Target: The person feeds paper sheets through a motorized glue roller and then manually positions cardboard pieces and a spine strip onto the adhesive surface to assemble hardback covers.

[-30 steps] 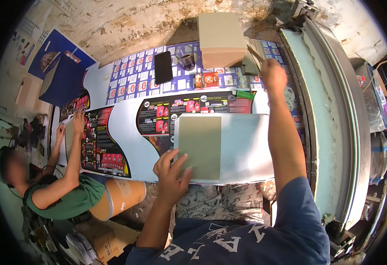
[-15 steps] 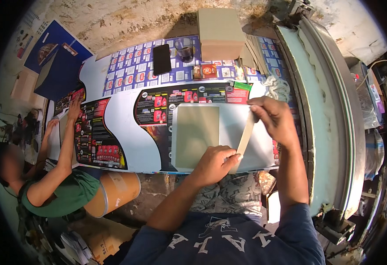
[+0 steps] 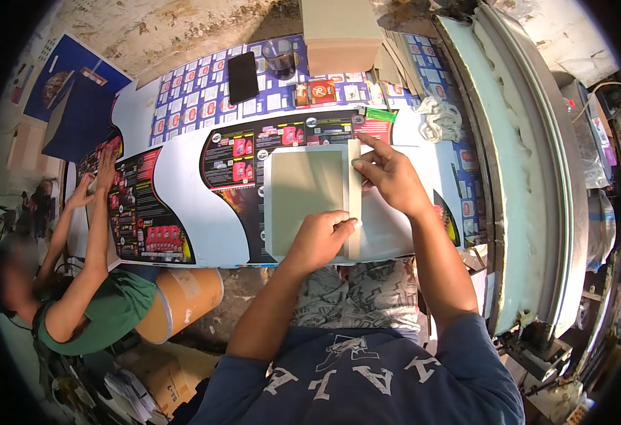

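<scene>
Your left hand [image 3: 322, 237] and right hand [image 3: 388, 177] pinch the pale strip [image 3: 354, 198] flat beside the grey-green board [image 3: 305, 198]; uneven pressure could skew it.

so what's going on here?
A person seated at a work surface covered in printed sheets presses a narrow pale strip along the right edge of a grey-green board. The left hand pins the strip's lower end, and the right hand holds down its upper part. The board lies flat on a glossy printed sheet. On the left, a second person in a green shirt has both hands on another printed sheet.
</scene>
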`<state>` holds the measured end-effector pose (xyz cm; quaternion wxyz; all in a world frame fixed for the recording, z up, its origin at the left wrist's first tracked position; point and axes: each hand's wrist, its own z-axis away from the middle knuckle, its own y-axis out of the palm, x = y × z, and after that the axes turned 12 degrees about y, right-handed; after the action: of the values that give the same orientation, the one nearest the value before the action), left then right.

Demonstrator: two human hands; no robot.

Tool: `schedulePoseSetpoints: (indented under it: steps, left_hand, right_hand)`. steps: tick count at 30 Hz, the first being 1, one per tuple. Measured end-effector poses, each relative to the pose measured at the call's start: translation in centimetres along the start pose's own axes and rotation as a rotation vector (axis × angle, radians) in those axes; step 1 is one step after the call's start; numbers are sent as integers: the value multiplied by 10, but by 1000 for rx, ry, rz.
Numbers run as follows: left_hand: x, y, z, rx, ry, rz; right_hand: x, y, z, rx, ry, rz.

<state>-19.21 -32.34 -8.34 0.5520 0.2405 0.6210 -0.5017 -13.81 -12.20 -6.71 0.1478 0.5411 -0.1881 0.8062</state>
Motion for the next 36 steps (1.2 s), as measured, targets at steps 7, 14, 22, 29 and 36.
schedulePoseSetpoints:
  steps: [7,14,22,29,36]
  left_hand:
    - [39,5,-6,-189,356,-825]
    - [47,13,-6,-137,255,-828]
    - [54,15,-6,-173,273,-808]
    - [54,15,-9,-199,277,-806]
    - [52,2,-4,-144,372,-641]
  right_hand:
    - [-13,-9,-8,-27,122,200]
    - [-22,-4,-8,-29,153,301]
    - [-19,-3,-7,-1,138,364]
    - [-22,-8,-7,-20,107,391]
    - [-20,-4,-16,19,117,149]
